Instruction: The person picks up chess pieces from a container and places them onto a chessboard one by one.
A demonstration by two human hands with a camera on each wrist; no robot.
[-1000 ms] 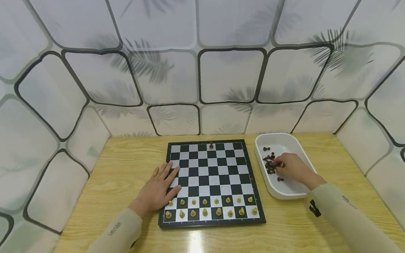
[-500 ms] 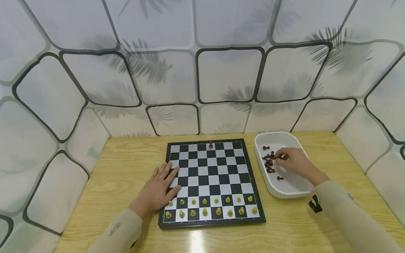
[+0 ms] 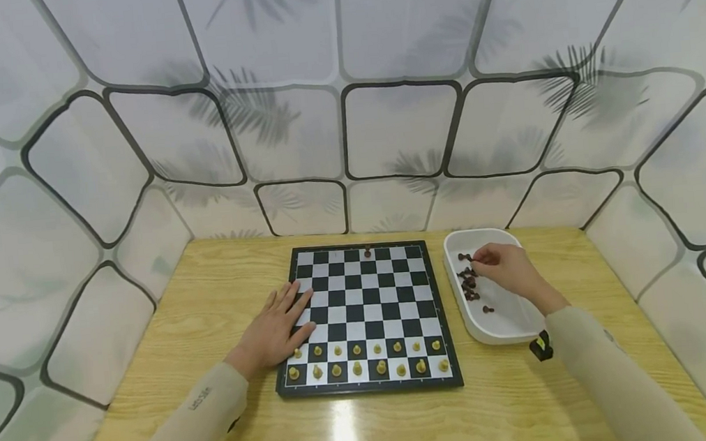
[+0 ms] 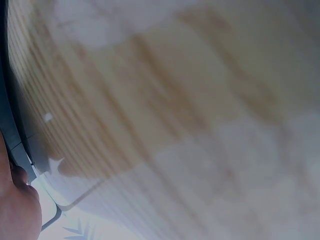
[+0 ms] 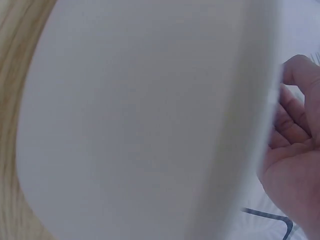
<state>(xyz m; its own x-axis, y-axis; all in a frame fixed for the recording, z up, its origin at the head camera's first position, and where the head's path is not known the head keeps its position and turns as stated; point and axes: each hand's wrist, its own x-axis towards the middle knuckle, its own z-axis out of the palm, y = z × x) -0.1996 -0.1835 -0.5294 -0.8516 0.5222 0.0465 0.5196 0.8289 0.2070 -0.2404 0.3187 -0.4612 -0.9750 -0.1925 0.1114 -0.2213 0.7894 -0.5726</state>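
Observation:
My left hand lies flat with spread fingers over the left edge of the chessboard. In the left wrist view only a bit of that hand shows at the lower left. My right hand reaches over the white plastic tub, thumb and bent fingers pinching at a dark red-brown chess piece near its far left end. From the right wrist, the tub wall hides the fingertips of that hand. More dark chess pieces lie heaped in the tub.
Yellow chess pieces stand in two rows on the board's near side. One dark chess piece stands on its far row. A wooden table carries everything, with patterned walls behind and at both sides.
My right hand has moved away from me inside the tub, from the middle of the dark heap toward the far end. The left hand has stayed on the board.

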